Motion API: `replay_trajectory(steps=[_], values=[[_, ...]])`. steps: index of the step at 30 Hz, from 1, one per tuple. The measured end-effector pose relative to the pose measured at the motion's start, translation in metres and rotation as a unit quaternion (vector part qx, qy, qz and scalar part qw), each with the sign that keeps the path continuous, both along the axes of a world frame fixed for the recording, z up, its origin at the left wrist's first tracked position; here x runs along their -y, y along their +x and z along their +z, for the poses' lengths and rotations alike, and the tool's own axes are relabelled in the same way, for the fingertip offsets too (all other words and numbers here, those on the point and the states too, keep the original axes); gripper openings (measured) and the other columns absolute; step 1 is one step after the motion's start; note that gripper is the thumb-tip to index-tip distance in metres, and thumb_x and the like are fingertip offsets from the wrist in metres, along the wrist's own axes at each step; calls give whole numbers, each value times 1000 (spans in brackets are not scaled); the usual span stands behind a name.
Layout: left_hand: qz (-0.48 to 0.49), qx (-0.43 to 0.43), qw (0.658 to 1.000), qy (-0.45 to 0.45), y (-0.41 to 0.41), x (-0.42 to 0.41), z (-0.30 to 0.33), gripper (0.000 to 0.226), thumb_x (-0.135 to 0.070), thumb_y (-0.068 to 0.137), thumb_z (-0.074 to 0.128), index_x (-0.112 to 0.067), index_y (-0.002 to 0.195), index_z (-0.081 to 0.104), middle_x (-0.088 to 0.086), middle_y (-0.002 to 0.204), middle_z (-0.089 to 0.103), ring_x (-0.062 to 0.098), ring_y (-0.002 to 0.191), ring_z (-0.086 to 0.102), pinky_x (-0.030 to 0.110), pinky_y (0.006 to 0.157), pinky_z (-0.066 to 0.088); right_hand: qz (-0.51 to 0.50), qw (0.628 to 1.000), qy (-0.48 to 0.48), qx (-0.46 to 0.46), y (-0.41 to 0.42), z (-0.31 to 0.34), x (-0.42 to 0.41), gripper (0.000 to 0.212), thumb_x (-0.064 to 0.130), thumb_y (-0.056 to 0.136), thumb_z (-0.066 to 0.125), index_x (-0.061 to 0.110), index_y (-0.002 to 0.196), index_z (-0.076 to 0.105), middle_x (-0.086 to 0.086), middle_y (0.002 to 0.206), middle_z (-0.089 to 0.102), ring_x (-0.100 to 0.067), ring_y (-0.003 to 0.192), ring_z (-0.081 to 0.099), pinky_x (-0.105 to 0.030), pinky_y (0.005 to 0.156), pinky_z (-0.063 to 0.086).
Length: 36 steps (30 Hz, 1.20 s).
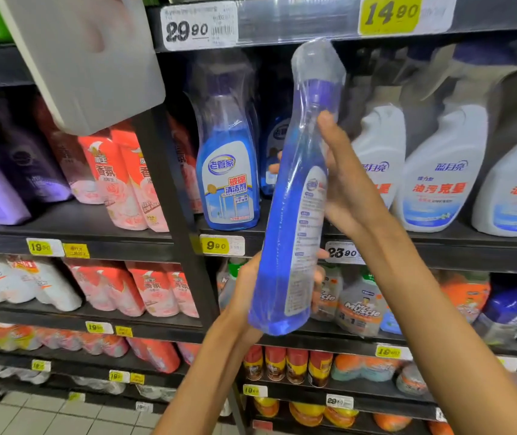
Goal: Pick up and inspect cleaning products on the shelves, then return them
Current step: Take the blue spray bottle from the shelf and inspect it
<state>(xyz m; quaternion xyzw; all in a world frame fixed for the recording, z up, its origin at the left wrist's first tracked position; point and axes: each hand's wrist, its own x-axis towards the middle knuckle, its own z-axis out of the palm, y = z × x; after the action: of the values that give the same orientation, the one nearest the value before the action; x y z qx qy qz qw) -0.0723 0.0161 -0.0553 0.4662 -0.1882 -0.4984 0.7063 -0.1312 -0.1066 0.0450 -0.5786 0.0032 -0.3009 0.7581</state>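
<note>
A tall blue glass-cleaner bottle (295,196), wrapped in clear plastic, is held tilted in front of the shelves with its back label toward me. My left hand (251,296) grips its base, fingers wrapped behind it. My right hand (345,180) holds the upper half from the right, with its fingertips showing past the bottle's left side. A matching blue bottle (229,171) stands upright on the shelf (439,243) just left of the held one.
White spray bottles (439,171) fill the shelf to the right. Pink and purple refill pouches (119,177) stand at the left. A grey panel (87,58) juts in at the top left. A black upright post (172,196) divides the shelving. Lower shelves carry cans and pouches.
</note>
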Motion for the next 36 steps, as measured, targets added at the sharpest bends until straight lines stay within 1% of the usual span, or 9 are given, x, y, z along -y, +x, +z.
replay_trajectory(steps=[2,6,10,13,18,24,28,33,36], values=[[-40,-46,998,-5,-2,-4,-1,56,-39,81,50,7,113,52,14,83,53,21,63,55,28,58,47,31,999,14,-28,2,-3,0,57,63,86,48,15,113,62,-5,93,74,-18,85,71,-29,72,56],[-71,-87,992,-51,15,-38,-10,40,-31,90,59,4,69,62,9,73,65,20,55,65,24,51,53,-32,999,-9,4,2,-7,1,35,50,88,54,21,91,73,-3,84,75,-16,79,72,-26,68,56],[-9,91,993,-69,11,-25,6,49,-60,90,36,-31,110,69,1,119,67,16,111,63,30,89,54,-168,985,-6,-42,-2,-11,-1,27,47,84,67,21,81,69,-1,76,75,-15,68,72,-23,58,56],[37,196,979,-46,4,-17,8,47,-61,77,58,-28,109,68,2,112,71,20,106,66,28,81,56,-181,980,-13,-77,-5,-10,0,31,49,84,66,18,87,68,1,76,75,-13,68,72,-25,62,57],[3,123,985,-120,-1,-17,7,44,-57,77,56,-31,109,70,1,117,69,18,109,65,25,79,55,-65,994,-64,-60,-14,0,11,28,46,89,60,24,94,75,-4,99,75,-18,93,72,-25,75,56],[-26,54,993,-100,-4,-7,-1,44,-57,89,44,-32,123,61,-1,126,63,16,117,59,32,88,53,62,983,167,-37,1,2,9,36,29,92,53,7,120,58,-10,96,72,-24,91,70,-41,85,56],[1,193,981,9,5,-3,-8,50,-59,87,42,-25,112,68,-1,110,72,13,105,66,38,98,48,-62,990,91,-90,6,-7,7,10,21,92,58,11,92,59,-3,75,63,-12,62,64,-29,65,56],[21,131,991,25,-2,7,-7,31,-42,98,42,-22,83,60,-6,62,66,11,58,64,19,53,51,-154,977,-5,-149,12,-7,4,25,46,84,66,21,85,66,-1,75,66,-10,68,67,-31,76,58],[-10,32,999,-12,-3,5,2,33,-35,94,46,-9,81,63,1,59,60,14,50,56,23,50,49,-95,991,-33,-87,6,-8,12,32,53,82,62,24,78,74,5,73,70,-7,73,68,-28,77,56]])
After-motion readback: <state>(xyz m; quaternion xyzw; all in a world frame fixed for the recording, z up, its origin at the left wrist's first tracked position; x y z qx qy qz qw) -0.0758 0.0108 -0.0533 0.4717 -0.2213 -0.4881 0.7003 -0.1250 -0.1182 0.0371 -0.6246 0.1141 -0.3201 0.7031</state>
